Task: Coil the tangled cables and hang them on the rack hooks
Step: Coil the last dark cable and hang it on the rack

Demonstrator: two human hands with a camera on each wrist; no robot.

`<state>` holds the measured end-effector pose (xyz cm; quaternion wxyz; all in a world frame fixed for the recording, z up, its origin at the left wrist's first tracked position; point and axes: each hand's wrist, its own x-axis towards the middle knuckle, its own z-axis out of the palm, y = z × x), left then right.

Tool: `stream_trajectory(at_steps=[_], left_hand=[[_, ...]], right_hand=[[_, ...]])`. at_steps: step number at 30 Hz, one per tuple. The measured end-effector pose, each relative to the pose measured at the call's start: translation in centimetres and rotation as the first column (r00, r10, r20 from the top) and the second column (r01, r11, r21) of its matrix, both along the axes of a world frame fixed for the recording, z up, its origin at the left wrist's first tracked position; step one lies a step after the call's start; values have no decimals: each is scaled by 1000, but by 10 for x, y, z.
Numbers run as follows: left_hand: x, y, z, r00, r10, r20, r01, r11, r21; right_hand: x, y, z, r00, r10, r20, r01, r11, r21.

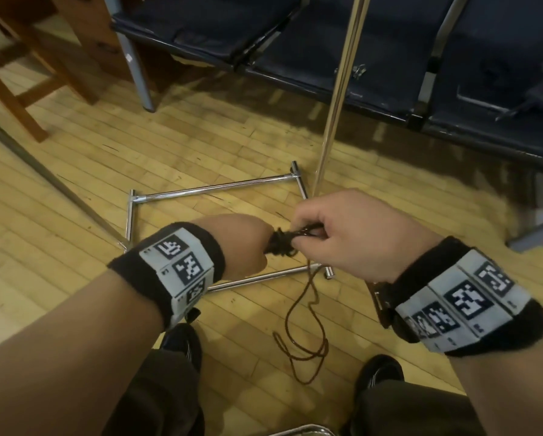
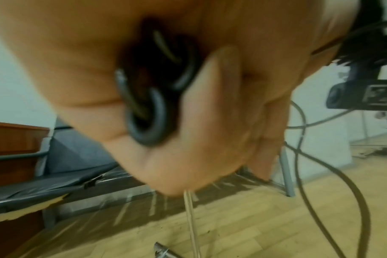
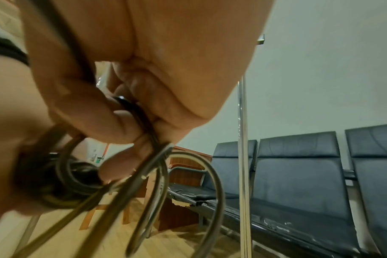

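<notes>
At far left in the head view, we see a wooden chair (image 1: 21, 86) standing on the plank floor (image 1: 75, 171). Moving right, our left hand (image 1: 235, 243) is closed in a fist, its grip clamped round the wound end of the dark cable (image 1: 281, 245); the left wrist view shows several black loops (image 2: 148, 108) bunched inside the curled fingers (image 2: 212, 97). Beneath both hands, the chrome base frame of the rack (image 1: 213, 187) lies on the floor as a rectangle of tubes. Just right of the fist, our right hand (image 1: 355, 234) pinches the same bundle, thumb and fingers closed on the strands; the right wrist view shows the fingertips (image 3: 113, 120) squeezing a few loops (image 3: 188, 183) that fan downward from the pinch. From between the two hands, a loose tail of the cable drops to the floor and lies in slack curves (image 1: 305, 347) between our two dark shoes (image 1: 182, 344). Behind the right hand, the rack's upright chrome pole (image 1: 339, 89) rises out of frame. Further right and along the back, a row of dark padded seats (image 1: 490, 58) stands against the pale wall (image 3: 331, 61); a small dark item lies on the rightmost seat, too blurred for us to identify.
</notes>
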<state>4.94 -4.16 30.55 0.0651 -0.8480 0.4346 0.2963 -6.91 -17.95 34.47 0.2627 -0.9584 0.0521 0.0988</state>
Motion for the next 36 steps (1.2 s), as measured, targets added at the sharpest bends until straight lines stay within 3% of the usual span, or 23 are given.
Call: stream_trajectory(at_steps=[4, 6, 8, 10, 13, 15, 17, 19, 21, 23, 25, 29, 31, 36], left_hand=[[-22, 0, 2, 977, -186, -103, 190, 981, 31], [-29, -2, 4, 952, -238, -190, 236, 971, -34], [-25, -2, 9, 924, -231, -303, 185, 967, -173], [-11, -2, 15, 901, -133, -414, -27, 933, -359], [8, -6, 15, 790, 82, -608, -441, 765, -469], [19, -5, 17, 618, 221, -754, -701, 589, -402], [31, -1, 18, 525, 182, -831, -807, 418, -418], [43, 7, 20, 517, 177, -837, -840, 292, -457], [50, 15, 17, 549, 285, -786, -831, 292, -474], [46, 17, 11, 591, 385, -709, -799, 403, -447], [36, 12, 9, 598, 412, -687, -791, 439, -425], [35, 11, 13, 531, 268, -804, -838, 305, -452], [37, 13, 15, 525, 200, -827, -844, 244, -477], [26, 3, 11, 531, 224, -818, -844, 224, -487]], right_hand=[[-7, -19, -2, 997, -45, -69, 49, 998, 49], [-10, -30, -9, 993, -100, -66, 104, 993, 56], [-13, -40, -20, 981, -173, -82, 181, 979, 96], [-17, -43, -33, 961, -229, -153, 250, 958, 140], [-14, -39, -47, 949, -235, -210, 270, 950, 157], [-7, -38, -50, 946, -244, -213, 286, 938, 197], [-7, -43, -53, 932, -266, -244, 310, 937, 160], [-10, -48, -59, 902, -278, -330, 315, 947, 66], [-13, -51, -66, 851, -304, -428, 320, 947, -36], [-13, -51, -70, 820, -302, -487, 268, 953, -141], [-10, -49, -68, 825, -297, -480, 263, 955, -139], [-4, -41, -63, 907, -297, -300, 345, 931, 122], [-2, -34, -60, 908, -348, -234, 410, 852, 325], [5, -18, -50, 922, -340, -188, 380, 690, 616]])
